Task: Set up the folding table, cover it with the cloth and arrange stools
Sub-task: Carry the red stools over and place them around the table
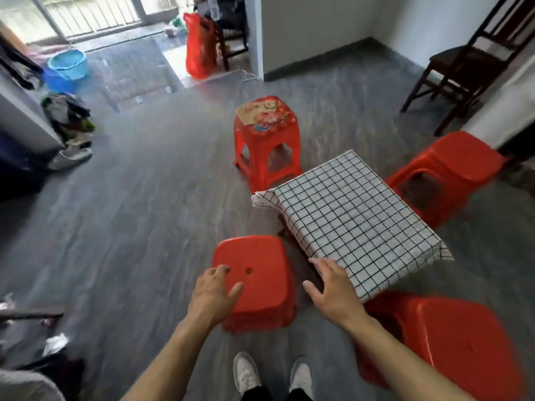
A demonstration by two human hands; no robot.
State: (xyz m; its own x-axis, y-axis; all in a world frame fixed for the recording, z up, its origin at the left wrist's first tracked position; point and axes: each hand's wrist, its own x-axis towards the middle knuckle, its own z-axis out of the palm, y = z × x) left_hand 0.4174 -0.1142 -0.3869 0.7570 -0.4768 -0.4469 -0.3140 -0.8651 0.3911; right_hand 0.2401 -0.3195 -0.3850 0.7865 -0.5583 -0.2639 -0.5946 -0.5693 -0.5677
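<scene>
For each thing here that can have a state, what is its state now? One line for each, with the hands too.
Table: unfolded, standing, covered.
Cloth: spread flat on the table, corners hanging.
Near stool: upright, beside the table, left hand above its seat.
Far stool: upright, sticker on its seat.
Right stool: upright, at the table.
Stool at bottom right: upright, at the table.
Left hand: open, no grip.
Right hand: open, at the cloth edge.

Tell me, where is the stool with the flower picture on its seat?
The flowered stool stands on the floor at the far corner of the checked-cloth table, mid-frame in the head view.
</scene>
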